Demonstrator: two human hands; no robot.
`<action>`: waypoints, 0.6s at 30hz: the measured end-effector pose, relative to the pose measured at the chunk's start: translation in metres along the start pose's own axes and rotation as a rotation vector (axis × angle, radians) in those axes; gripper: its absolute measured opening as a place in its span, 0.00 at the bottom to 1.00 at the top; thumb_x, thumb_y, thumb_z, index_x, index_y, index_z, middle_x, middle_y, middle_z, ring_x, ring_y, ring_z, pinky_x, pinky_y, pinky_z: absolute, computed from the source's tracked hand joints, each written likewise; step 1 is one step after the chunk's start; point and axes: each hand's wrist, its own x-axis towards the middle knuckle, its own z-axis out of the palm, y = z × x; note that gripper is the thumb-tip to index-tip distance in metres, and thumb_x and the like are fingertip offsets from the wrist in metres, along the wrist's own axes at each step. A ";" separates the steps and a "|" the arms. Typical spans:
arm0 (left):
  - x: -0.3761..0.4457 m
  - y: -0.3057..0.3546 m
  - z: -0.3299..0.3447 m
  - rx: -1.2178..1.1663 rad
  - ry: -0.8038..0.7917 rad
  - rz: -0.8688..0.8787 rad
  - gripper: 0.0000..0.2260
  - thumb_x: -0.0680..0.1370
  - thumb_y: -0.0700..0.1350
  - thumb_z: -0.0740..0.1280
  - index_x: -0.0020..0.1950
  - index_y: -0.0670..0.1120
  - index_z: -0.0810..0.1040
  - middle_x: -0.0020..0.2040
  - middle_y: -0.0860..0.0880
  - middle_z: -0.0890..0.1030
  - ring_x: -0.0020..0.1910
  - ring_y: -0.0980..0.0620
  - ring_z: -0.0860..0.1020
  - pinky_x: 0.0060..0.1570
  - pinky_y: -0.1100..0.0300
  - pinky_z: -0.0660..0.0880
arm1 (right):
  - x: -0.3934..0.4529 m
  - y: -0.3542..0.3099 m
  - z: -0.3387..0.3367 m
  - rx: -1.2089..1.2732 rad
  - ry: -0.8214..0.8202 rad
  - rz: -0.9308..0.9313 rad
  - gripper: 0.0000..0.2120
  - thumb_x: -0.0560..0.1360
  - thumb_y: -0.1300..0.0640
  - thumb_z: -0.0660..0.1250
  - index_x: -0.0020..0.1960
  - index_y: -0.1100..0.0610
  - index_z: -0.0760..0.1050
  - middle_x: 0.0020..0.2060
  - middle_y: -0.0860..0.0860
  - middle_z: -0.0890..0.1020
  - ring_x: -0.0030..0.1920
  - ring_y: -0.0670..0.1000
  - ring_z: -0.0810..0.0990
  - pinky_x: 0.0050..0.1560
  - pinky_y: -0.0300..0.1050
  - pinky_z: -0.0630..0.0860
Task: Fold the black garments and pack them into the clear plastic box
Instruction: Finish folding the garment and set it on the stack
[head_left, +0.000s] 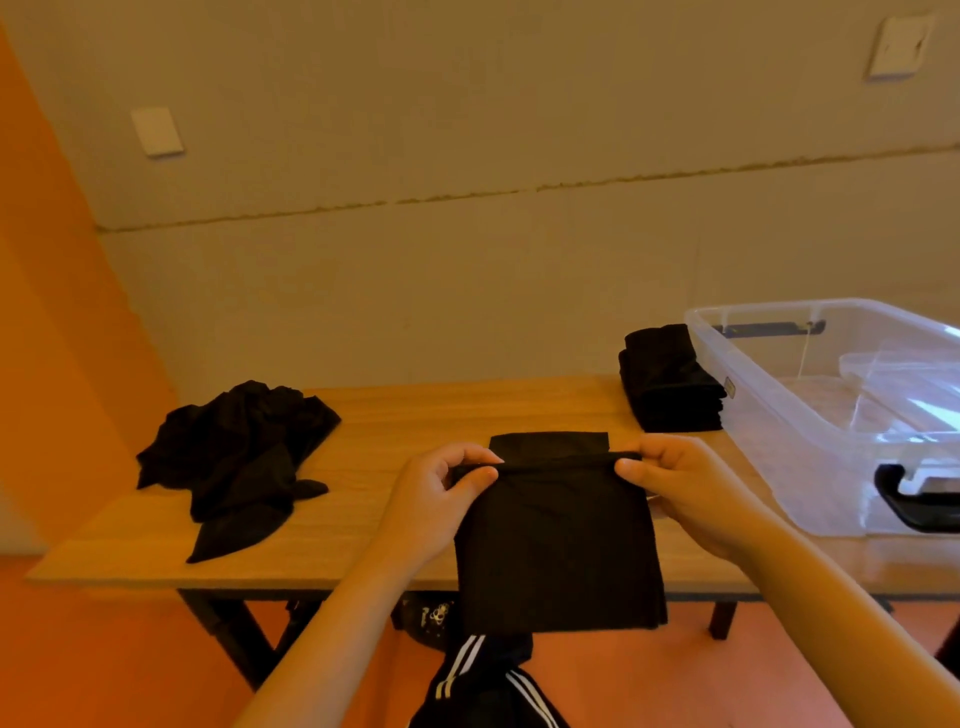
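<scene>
Left hand (441, 491): thumb and curled fingers pinch the left end of a fold in the flat black fabric garment (558, 540). Right hand (675, 480): same pinch on the right end of that fold. I hold the ridge raised between them; the garment's far edge lies on the table, its near part hangs over the front edge toward me.

Handling, as I judge it: light, soft, limp cloth with no stiffness of its own. It sags wherever it is unsupported, so I take it at the two ends of a fold, as now, and keep the ridge taut. Not fragile; the cloth may slip on the smooth top.

Other stock: loose heap of crumpled black garments (236, 460), left on the table, unfolded. Neat stack of folded black garments (672, 384), far right, just beside the clear plastic box with black handles (779, 415). The box stands open at the right end; I see no black garments inside, only something clear that I cannot identify.

Surface: light wooden tabletop (426, 410) on dark legs, smooth, level.

Room: pale wall (467, 130) behind, orange panel at left, orange-red floor (130, 649) below.
</scene>
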 end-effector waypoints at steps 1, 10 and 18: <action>0.006 -0.005 0.001 0.012 -0.020 -0.034 0.10 0.77 0.38 0.65 0.43 0.53 0.79 0.45 0.54 0.80 0.44 0.63 0.78 0.39 0.70 0.74 | 0.006 0.002 -0.002 -0.021 -0.005 0.024 0.09 0.76 0.64 0.61 0.52 0.61 0.78 0.44 0.56 0.84 0.47 0.52 0.83 0.42 0.44 0.80; 0.109 -0.036 0.024 0.061 0.014 -0.146 0.06 0.78 0.38 0.64 0.49 0.48 0.78 0.45 0.57 0.77 0.45 0.62 0.75 0.40 0.70 0.74 | 0.095 0.015 -0.022 -0.132 0.199 0.127 0.07 0.76 0.61 0.63 0.51 0.61 0.77 0.45 0.55 0.82 0.48 0.52 0.82 0.49 0.49 0.79; 0.144 -0.114 0.056 0.278 0.095 -0.232 0.05 0.78 0.43 0.65 0.52 0.49 0.76 0.45 0.56 0.75 0.47 0.57 0.74 0.38 0.71 0.69 | 0.144 0.084 -0.022 -0.728 0.391 0.095 0.03 0.75 0.55 0.67 0.46 0.53 0.73 0.38 0.46 0.75 0.38 0.46 0.75 0.39 0.37 0.73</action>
